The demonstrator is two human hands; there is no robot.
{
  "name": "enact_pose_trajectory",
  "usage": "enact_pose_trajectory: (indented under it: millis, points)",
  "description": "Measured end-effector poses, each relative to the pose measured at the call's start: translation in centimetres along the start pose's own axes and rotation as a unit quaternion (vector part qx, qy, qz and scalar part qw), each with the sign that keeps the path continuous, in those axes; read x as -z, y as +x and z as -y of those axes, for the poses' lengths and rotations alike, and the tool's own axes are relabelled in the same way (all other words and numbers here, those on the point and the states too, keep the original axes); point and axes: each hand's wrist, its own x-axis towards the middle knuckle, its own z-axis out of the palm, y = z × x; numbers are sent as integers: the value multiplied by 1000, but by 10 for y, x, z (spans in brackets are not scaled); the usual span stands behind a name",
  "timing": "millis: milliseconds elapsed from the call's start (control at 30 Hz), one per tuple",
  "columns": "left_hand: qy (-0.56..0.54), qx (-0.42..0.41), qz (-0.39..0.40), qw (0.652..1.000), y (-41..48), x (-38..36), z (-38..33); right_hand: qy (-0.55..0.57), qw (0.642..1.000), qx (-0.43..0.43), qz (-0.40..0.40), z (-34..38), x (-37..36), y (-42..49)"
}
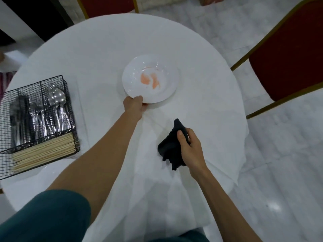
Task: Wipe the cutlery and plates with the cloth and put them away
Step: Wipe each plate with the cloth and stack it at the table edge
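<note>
A white plate (pixel 134 75) with orange smears in its well sits near the middle of the round table. My left hand (pixel 134 106) grips the plate's near rim, thumb on top and fingers under the edge. My right hand (pixel 189 147) holds a crumpled black cloth (pixel 170 149) just above the tablecloth, nearer to me and to the right of the plate. A black wire caddy (pixel 70 119) on the table's left holds forks, knives and spoons, with wooden chopsticks (pixel 43 151) in its front compartment.
A white tablecloth (pixel 97 55) covers the round table and drapes over the near edge. A red chair with a gold frame (pixel 288 55) stands to the right, another red chair (pixel 108 4) at the far side. The floor is pale marble.
</note>
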Motion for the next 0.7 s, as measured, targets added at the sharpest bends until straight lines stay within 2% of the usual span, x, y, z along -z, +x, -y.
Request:
enact_pose_trajectory:
  millis: [200, 333, 433, 567, 700]
  points:
    - [-24, -15, 12, 1000, -55, 70, 42, -22, 999, 29, 13, 11, -13, -22]
    - [-74, -13, -14, 997, -87, 123, 79, -47, 998, 40, 19, 13, -29, -44]
    - [-35, -19, -65, 997, -108, 158, 101, -70, 995, 55, 38, 13, -44, -68]
    - [-81, -6, -67, 994, -142, 194, 124, -102, 991, 71, 51, 15, -67, -102]
    - [-61, -21, -52, 997, -169, 219, 124, -155, 977, 138, 39, 19, -81, -134]
